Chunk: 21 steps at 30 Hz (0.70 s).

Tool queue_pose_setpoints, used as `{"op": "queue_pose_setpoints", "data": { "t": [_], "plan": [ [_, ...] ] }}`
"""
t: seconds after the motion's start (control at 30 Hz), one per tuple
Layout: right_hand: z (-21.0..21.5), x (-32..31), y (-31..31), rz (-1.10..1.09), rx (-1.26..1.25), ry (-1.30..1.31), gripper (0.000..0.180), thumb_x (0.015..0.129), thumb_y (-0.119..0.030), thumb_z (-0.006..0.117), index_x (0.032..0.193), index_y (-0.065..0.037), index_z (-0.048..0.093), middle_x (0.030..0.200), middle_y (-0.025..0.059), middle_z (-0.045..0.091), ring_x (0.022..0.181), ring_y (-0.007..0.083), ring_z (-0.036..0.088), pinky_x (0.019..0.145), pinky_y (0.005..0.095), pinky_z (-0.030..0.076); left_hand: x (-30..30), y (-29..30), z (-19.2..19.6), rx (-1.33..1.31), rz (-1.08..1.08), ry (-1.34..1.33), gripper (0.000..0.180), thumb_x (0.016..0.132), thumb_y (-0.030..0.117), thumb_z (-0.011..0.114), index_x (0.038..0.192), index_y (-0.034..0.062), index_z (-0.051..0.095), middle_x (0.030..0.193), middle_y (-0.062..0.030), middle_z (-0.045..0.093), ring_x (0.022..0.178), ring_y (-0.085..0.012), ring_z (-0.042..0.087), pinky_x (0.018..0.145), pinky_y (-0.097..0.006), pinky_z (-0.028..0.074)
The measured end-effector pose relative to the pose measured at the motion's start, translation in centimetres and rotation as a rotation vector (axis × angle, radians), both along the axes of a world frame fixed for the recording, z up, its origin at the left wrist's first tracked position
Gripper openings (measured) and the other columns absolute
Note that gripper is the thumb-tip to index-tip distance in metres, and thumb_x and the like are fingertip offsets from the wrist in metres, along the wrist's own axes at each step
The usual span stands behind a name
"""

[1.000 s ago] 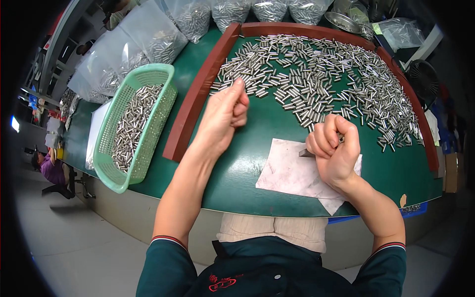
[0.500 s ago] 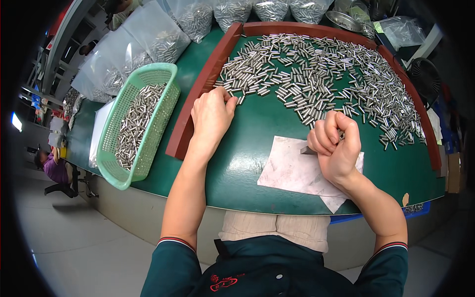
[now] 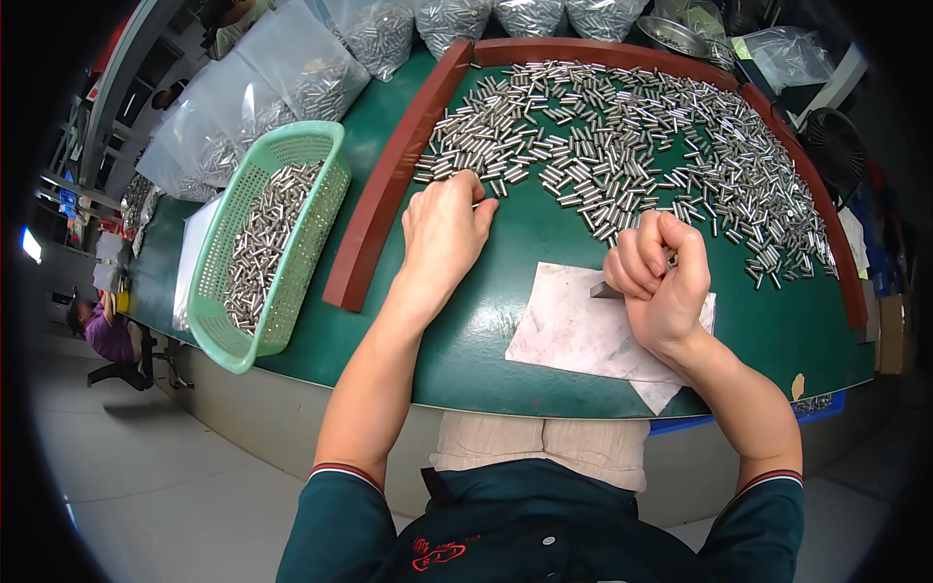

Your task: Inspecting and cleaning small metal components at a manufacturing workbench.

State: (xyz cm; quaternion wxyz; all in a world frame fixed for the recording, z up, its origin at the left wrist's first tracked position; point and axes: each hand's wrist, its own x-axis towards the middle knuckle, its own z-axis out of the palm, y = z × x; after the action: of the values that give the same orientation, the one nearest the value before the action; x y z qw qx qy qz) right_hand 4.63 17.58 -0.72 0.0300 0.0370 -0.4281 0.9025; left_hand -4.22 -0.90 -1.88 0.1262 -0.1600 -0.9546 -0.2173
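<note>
Many small silver metal cylinders (image 3: 632,146) lie spread over a green table (image 3: 525,243) inside a reddish-brown raised border (image 3: 389,185). My left hand (image 3: 442,228) reaches to the near left edge of the pile, its fingertips curled onto a few cylinders; whether it grips one I cannot tell. My right hand (image 3: 656,277) is closed in a fist around a small dark metal tool (image 3: 604,290), whose tip sticks out to the left above a grey sheet (image 3: 578,330) lying on the table.
A green plastic basket (image 3: 267,243) filled with cylinders stands to the left of the border. Clear bags of cylinders (image 3: 262,97) line the far edge. A metal bowl (image 3: 675,34) sits at the back right. Another person (image 3: 102,330) sits far left.
My left hand has gone from raised and pinched above the table down and forward to the pile's edge. My right hand has stayed closed on the tool over the sheet.
</note>
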Motion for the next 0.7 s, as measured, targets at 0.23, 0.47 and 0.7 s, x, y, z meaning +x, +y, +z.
{"op": "queue_pose_setpoints", "data": {
  "t": [0.23,0.47,0.7],
  "plan": [
    [0.2,0.0,0.1,-0.003,0.004,-0.013,0.032,0.083,-0.018,0.029,0.053,-0.01,0.026,0.042,-0.0011,0.024,0.039,0.0066,0.016,0.039,0.0229,0.017,0.7,0.2,0.6,0.053,-0.138,-0.035,0.011,0.071,0.011,0.062,0.072,0.0007,0.057,0.052,-0.0091,0.052,0.048,-0.0223,0.052,0.048,-0.033,0.04],
    [0.1,-0.2,0.4,0.011,0.028,-0.034,0.037,0.086,-0.025,0.03,0.051,-0.012,0.027,0.041,-0.0024,0.023,0.037,0.0082,0.016,0.04,0.0245,0.017,5.2,3.4,1.3,0.203,-0.615,-0.378,0.009,0.072,0.007,0.061,0.071,-0.0007,0.056,0.047,-0.0079,0.044,0.041,-0.0156,0.043,0.042,-0.029,0.035],
    [0.7,0.0,0.9,-0.025,-0.049,-0.03,0.036,0.084,-0.026,0.031,0.051,-0.013,0.027,0.04,-0.003,0.023,0.037,0.0079,0.015,0.04,0.0246,0.017,5.3,3.4,0.7,0.187,-0.592,-0.366,0.01,0.071,0.006,0.063,0.07,-0.0008,0.056,0.048,-0.0084,0.046,0.041,-0.0165,0.045,0.042,-0.029,0.035]
  ]
}}
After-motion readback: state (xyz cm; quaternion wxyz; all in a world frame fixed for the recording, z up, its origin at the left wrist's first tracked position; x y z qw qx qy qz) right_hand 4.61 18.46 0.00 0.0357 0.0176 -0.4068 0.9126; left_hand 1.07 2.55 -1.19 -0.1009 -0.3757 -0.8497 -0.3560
